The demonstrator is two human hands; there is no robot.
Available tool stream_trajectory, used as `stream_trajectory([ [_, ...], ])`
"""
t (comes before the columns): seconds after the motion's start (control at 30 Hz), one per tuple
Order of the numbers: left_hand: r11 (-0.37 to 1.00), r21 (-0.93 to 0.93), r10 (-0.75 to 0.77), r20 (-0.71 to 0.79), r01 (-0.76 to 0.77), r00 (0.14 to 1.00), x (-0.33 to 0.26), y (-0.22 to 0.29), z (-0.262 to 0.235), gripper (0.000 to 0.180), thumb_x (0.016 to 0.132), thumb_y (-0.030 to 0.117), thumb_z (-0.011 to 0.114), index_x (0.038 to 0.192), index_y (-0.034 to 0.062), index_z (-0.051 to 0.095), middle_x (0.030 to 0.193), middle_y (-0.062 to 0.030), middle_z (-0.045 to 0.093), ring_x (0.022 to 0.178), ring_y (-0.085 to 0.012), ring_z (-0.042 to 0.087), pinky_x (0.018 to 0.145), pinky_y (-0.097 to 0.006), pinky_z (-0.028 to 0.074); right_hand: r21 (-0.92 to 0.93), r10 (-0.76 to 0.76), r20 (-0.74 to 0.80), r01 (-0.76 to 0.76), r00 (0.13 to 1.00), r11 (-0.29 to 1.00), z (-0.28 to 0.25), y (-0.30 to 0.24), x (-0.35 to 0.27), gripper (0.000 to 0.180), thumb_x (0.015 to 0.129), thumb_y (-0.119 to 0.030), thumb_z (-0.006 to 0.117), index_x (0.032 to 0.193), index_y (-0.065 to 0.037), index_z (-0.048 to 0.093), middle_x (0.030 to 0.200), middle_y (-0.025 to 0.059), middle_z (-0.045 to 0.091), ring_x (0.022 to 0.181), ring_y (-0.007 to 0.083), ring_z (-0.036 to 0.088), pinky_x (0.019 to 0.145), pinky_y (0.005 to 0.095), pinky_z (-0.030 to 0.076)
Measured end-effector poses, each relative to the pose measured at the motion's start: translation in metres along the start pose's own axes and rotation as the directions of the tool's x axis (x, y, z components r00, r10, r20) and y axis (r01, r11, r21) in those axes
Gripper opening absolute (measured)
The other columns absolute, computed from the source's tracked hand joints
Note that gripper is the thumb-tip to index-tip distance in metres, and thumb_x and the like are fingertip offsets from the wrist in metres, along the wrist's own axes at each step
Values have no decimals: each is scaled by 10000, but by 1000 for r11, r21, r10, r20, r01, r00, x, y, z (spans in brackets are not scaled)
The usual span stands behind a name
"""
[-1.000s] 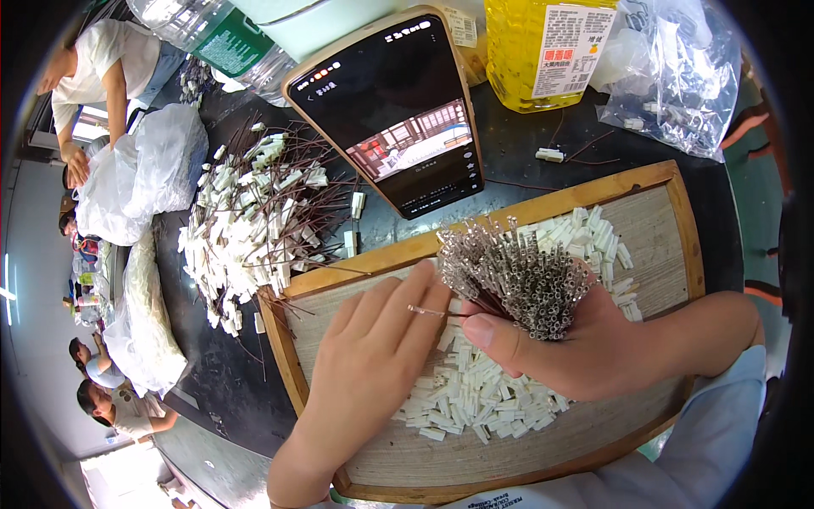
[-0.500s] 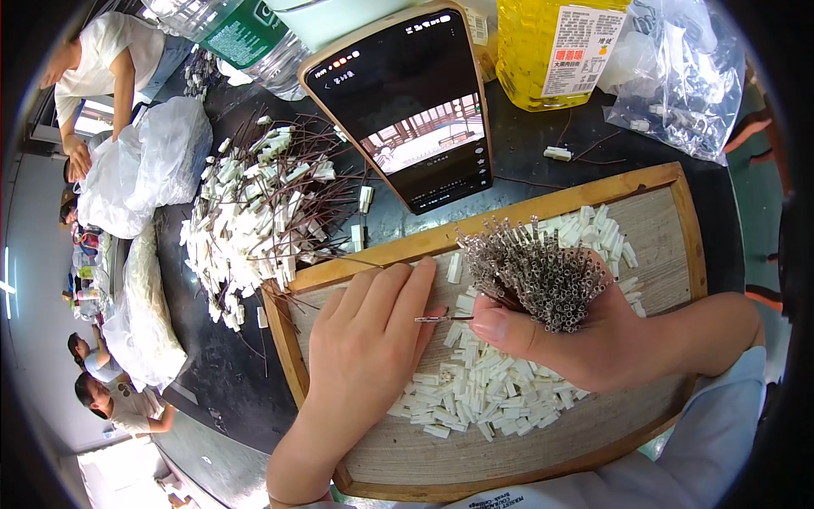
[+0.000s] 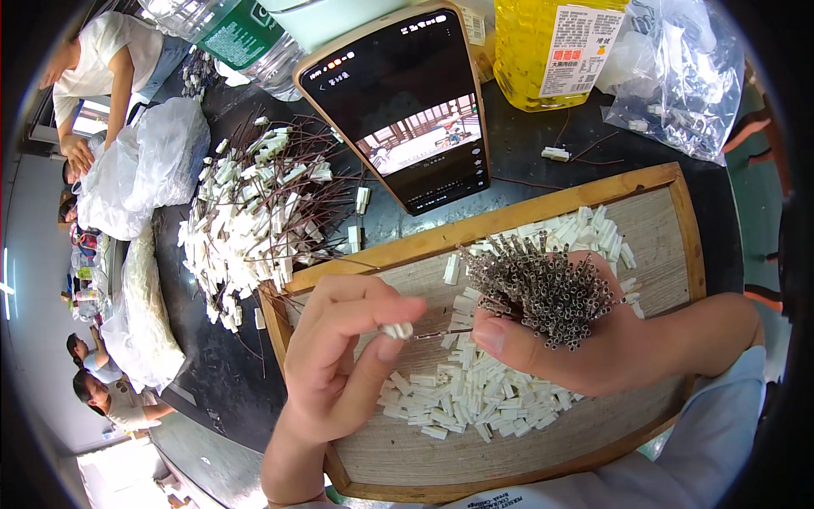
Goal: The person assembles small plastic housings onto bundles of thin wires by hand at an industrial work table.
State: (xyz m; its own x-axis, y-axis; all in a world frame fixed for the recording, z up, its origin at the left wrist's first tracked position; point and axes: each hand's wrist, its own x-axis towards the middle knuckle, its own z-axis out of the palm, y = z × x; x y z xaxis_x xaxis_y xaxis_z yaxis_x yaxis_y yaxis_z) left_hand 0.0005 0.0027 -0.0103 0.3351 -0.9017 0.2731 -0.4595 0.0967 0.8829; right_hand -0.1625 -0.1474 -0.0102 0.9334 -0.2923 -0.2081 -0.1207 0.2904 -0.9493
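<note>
My right hand [image 3: 585, 339] grips a thick bundle of thin wires [image 3: 551, 293] whose metal terminal ends fan upward. One wire [image 3: 434, 335] sticks out to the left between thumb and fingers. Pinched between my left thumb and fingers is a small white connector housing [image 3: 396, 329], held right at the tip of that single wire. Whether the tip has entered the housing I cannot tell. My left hand [image 3: 343, 348] hovers above the tray. Under both hands, many loose white connector housings [image 3: 475, 390] lie heaped in the wood-framed tray [image 3: 407, 490].
Left of the tray lies a pile of wires with white connectors [image 3: 254, 220]. A phone [image 3: 398, 110] leans upright beyond it. Behind are a yellow-filled bottle [image 3: 543, 55], a clear bottle [image 3: 246, 38] and plastic bags [image 3: 678, 85]. Other people [image 3: 110, 59] sit at the left.
My left hand has risen from the heap and now pinches a white connector housing against the protruding wire's tip. My right hand stays nearly in place, the bundle slightly turned.
</note>
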Motion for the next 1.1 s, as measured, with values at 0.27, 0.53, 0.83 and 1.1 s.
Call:
stream_trajectory([
  [0.27, 996, 40, 74, 43, -75, 996, 1, 4, 2, 278, 737, -102, 581, 997, -19, 635, 932, -110, 526, 797, -173, 538, 689, -253, 444, 53, -48, -36, 50, 998, 997, 0, 0, -2, 210, 804, -34, 651, 997, 9, 581, 814, -13, 600, 738, 11, 516, 603, 192, 432],
  [0.53, 871, 381, 269, 158, -310, 950, 5, 9, 10, 392, 621, -69, 662, 1010, -26, 638, 830, -115, 617, 653, -207, 605, 531, -268, 483, 73, -279, -97, 287, 955, 955, 4, 14, -3, 226, 790, -10, 650, 1004, 14, 580, 810, -6, 593, 729, 10, 493, 606, 197, 419],
  [0.83, 888, 388, 203, 155, -248, 967, 5, 18, 5, 327, 620, -73, 636, 944, -29, 646, 839, -110, 628, 680, -219, 605, 575, -285, 491, -193, -336, 41, 337, 941, 921, 2, 17, -1, 209, 788, -13, 643, 985, 9, 575, 779, -28, 557, 726, 1, 453, 584, 189, 387],
  [1.1, 471, 880, 196, -176, 65, 965, 12, 13, -18, 322, 740, -60, 560, 1058, -10, 580, 1027, -161, 609, 901, -272, 596, 793, -357, 462, 137, 3, -148, 18, 989, 990, 5, 4, 3, 228, 893, -252, 566, 982, -43, 578, 749, -18, 568, 636, 52, 499, 549, 204, 420],
])
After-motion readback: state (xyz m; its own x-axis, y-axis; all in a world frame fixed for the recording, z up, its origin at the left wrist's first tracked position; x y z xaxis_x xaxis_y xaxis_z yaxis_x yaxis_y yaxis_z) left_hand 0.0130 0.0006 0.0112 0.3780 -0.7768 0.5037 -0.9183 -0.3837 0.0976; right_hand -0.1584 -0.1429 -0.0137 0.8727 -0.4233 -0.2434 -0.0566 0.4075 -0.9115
